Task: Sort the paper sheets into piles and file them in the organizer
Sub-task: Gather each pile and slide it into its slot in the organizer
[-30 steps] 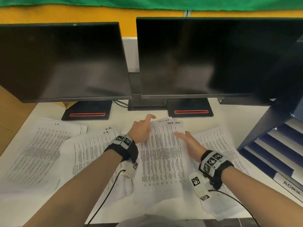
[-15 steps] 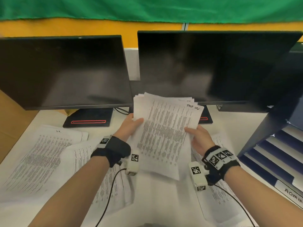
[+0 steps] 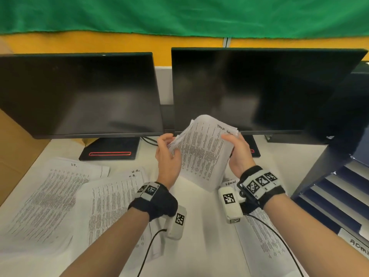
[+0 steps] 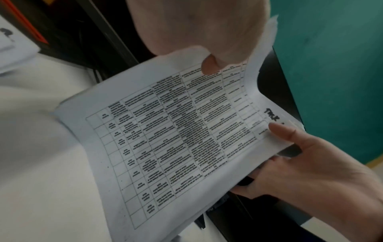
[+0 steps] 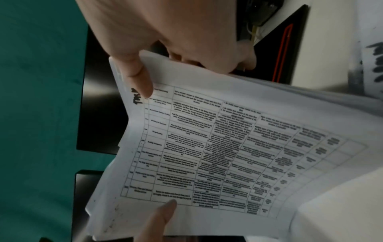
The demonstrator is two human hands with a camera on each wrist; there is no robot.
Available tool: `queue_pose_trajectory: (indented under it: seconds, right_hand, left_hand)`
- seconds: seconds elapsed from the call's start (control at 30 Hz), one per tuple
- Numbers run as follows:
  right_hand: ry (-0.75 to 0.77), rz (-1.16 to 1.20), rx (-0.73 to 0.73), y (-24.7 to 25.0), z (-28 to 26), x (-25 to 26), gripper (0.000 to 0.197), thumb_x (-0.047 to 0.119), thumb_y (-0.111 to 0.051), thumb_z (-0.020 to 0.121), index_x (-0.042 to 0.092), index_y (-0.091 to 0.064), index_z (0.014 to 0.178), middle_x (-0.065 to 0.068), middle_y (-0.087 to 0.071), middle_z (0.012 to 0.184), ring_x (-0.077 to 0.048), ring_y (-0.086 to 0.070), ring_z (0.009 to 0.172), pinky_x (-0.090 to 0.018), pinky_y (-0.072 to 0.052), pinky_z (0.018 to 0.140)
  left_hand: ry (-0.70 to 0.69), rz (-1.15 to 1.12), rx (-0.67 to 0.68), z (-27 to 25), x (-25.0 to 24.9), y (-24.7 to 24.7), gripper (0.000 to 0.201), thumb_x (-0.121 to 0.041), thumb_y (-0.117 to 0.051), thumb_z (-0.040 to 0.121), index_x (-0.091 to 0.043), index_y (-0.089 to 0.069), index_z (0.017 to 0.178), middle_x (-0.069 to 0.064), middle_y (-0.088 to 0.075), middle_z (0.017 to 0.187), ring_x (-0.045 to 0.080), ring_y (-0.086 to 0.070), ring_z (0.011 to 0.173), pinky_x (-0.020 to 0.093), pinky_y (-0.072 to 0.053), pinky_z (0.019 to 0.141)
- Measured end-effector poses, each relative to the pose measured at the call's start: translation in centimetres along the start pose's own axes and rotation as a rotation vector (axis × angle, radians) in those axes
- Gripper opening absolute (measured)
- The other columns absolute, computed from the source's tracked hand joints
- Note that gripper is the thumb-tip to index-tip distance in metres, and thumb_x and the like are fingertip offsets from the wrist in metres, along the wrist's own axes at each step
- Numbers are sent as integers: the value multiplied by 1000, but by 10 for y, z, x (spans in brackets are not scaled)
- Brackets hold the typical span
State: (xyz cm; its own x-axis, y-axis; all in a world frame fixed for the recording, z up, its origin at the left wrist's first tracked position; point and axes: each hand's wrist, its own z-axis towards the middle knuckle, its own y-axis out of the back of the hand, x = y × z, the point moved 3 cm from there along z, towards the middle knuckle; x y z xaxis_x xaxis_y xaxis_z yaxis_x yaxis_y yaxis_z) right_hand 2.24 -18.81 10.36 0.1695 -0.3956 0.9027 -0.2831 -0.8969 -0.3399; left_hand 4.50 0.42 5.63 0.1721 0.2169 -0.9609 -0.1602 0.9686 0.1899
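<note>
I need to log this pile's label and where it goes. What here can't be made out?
- Label on the held stack: head view, right hand thumb covers its end.
- Table print: all views, too blurred.
- Organizer tag: head view, cut off by the frame edge.
- Sheet count: edges fanned, too fine.

A stack of printed sheets is held curved in the air. Its upper edge is pinched by the right hand, thumb on top. Its lower edge is touched by a fingertip of the left hand.
</note>
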Motion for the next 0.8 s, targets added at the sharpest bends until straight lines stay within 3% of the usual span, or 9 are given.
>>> queue_pose_trajectory:
  seconds: [0.1, 0.2, 0.3, 0.4, 0.5, 0.57, 0.6, 0.7, 0.8]
  right_hand:
    - [-3, 40, 19, -5, 1, -4, 50, 19, -59, 76, 13, -53, 125, -12, -63, 122, -29, -60, 112, -52, -44, 98]
    - [53, 21, 8, -14, -2, -1, 39, 18, -53, 78, 15, -59, 116, -10, -65, 118, -28, -59, 112, -51, -42, 100]
    - [149, -65, 37, -23, -4, 3, 28, 11, -44, 88, 16, -60, 110, -4, -67, 111, -21, -63, 106, -35, -50, 88]
    - [325, -244, -67, -23, -6, 5, 16, 11, -42, 93, 21, -49, 104, 3, -59, 101, -18, -57, 97, -25, -46, 79]
    - [589, -631, -137, -21, -10, 9, 40, 14, -43, 96, 30, -34, 131, 8, -49, 111, -3, -52, 98, -9, -40, 79]
    - [699, -864, -90, -21, -12, 11, 58, 11, -45, 95, 35, -22, 143, 11, -37, 121, 4, -48, 96, 0, -36, 78]
    - [714, -966, -57, -21, -12, 11, 63, 9, -48, 93, 36, -21, 144, 10, -33, 124, 3, -48, 93, 0, -37, 79]
    - [684, -1084, -41, -17, -10, 10, 60, 9, -54, 91, 31, -32, 142, 2, -30, 136, -7, -46, 106, -15, -42, 93]
    - [707, -1009, -118, -13, -8, 10, 42, 9, -50, 94, 20, -44, 134, 0, -35, 133, 0, -42, 103, 4, -31, 84]
  left_hand:
    - [43, -198, -82, 1, -9, 3, 36, -10, -51, 92, -28, -34, 119, -4, -55, 103, 13, -61, 89, 36, -54, 78]
    - [88, -308, -153, 8, -17, 7, 30, -17, -46, 97, -17, -33, 125, -8, -54, 95, 5, -58, 80, 26, -51, 73]
    - [96, -343, -169, 11, -20, 11, 20, -13, -40, 98, -21, -36, 115, -6, -55, 93, 6, -57, 80, 27, -51, 72]
    - [84, -327, -147, 13, -17, 13, 18, -13, -35, 99, -25, -35, 113, -4, -55, 94, 10, -58, 83, 32, -52, 73]
    - [50, -260, -113, 13, -14, 13, 19, -17, -40, 99, -29, -38, 113, -2, -56, 100, 15, -61, 89, 38, -56, 74]
    - [41, -239, -85, 12, -14, 11, 23, -14, -43, 98, -28, -37, 115, -3, -56, 100, 11, -61, 87, 33, -57, 71]
    - [38, -243, -77, 12, -15, 11, 22, -15, -43, 98, -27, -36, 116, -5, -56, 98, 8, -61, 84, 29, -56, 68]
    - [58, -268, -66, 13, -17, 12, 19, -24, -44, 98, -27, -36, 114, -3, -55, 98, 11, -60, 84, 26, -52, 66]
    - [65, -271, -60, 14, -20, 12, 27, -39, -51, 92, -31, -36, 114, 0, -56, 101, 15, -61, 87, 29, -54, 68]
